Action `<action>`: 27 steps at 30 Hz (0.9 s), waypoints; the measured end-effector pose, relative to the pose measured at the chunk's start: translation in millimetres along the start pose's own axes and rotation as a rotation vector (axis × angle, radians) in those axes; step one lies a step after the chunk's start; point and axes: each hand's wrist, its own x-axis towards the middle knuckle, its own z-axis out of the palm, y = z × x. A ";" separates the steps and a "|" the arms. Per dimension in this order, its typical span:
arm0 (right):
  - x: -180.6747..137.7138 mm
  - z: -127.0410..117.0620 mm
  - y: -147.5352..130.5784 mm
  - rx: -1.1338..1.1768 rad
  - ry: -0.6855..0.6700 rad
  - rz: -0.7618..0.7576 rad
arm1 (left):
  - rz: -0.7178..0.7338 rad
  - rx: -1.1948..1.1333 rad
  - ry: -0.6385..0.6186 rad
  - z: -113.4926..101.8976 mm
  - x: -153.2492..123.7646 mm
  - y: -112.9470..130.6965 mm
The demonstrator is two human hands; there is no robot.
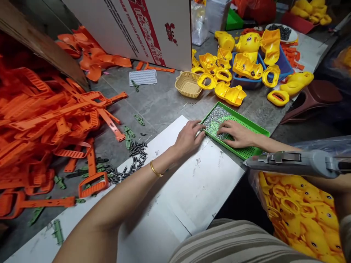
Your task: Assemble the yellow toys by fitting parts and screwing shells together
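Note:
A green perforated tray [253,128] lies on the grey floor, its left half covered with a heap of small silver screws [215,117]. My left hand [189,138] rests at the tray's near-left edge, fingers curled and touching the screws; a gold bangle [155,170] sits on that wrist. My right hand [236,133] lies palm down on the tray, fingers spread flat over the screws. Under my left hand and forearm is a white sheet of board [181,190].
A pile of orange plastic straps [41,120] fills the left. Small black and green parts [131,157] lie scattered beside it. Yellow toy shells [241,62] surround a blue bin, with a beige basket [188,84] nearby. A grey screwdriver tool [296,162] lies over a bag of yellow parts [298,215]. A cardboard box [142,29] stands behind.

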 end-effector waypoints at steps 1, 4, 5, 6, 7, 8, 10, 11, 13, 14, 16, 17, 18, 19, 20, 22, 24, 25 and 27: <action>-6.6 -7.0 2.5 0.013 0.021 -0.009 | -0.007 -0.007 0.029 -0.9 -1.8 -2.1; -6.2 -18.6 15.8 0.068 0.164 0.047 | -0.028 -0.006 0.167 -2.9 -12.0 -2.8; 0.4 -17.6 21.0 0.070 0.198 0.085 | -0.023 -0.006 0.183 -3.1 -16.8 -0.7; 9.1 -14.0 25.5 0.061 0.215 0.126 | -0.007 -0.010 0.164 -3.1 -21.7 2.6; 18.5 -8.3 28.9 0.043 0.220 0.166 | 0.020 -0.015 0.114 -2.5 -26.3 6.9; 27.4 -1.3 30.7 0.022 0.221 0.200 | 0.053 -0.014 0.048 -1.3 -30.0 11.9; 39.2 13.2 29.2 -0.012 0.227 0.238 | 0.113 0.019 -0.067 2.9 -33.6 22.1; 40.8 18.9 26.1 -0.025 0.228 0.238 | 0.132 0.053 -0.101 5.7 -33.1 26.6; 35.0 24.6 17.8 -0.038 0.217 0.205 | 0.144 0.122 -0.143 11.5 -28.7 32.6; 28.6 24.3 13.8 -0.036 0.199 0.173 | 0.147 0.143 -0.166 14.0 -25.7 34.2; 13.1 18.8 9.0 -0.012 0.157 0.101 | 0.152 0.159 -0.210 17.2 -20.7 35.2; 6.0 14.4 8.8 0.008 0.149 0.079 | 0.152 0.166 -0.224 18.1 -19.8 35.7; 0.3 10.0 10.3 0.032 0.159 0.074 | 0.155 0.175 -0.234 18.9 -20.5 36.9; -3.3 6.0 13.2 0.056 0.188 0.090 | 0.157 0.185 -0.237 20.0 -23.2 39.4; -4.6 3.2 17.1 0.075 0.236 0.123 | 0.163 0.189 -0.236 21.6 -28.0 43.5; -0.7 2.4 25.8 0.102 0.335 0.199 | 0.225 0.164 -0.228 27.5 -43.4 57.4; 9.1 8.2 31.8 0.124 0.372 0.231 | 0.333 0.113 -0.191 36.4 -64.2 76.9; 14.7 12.7 32.9 0.134 0.362 0.227 | 0.378 0.099 -0.158 41.0 -75.2 87.2; 24.9 21.8 31.4 0.152 0.314 0.198 | 0.442 0.060 -0.117 48.4 -95.0 104.9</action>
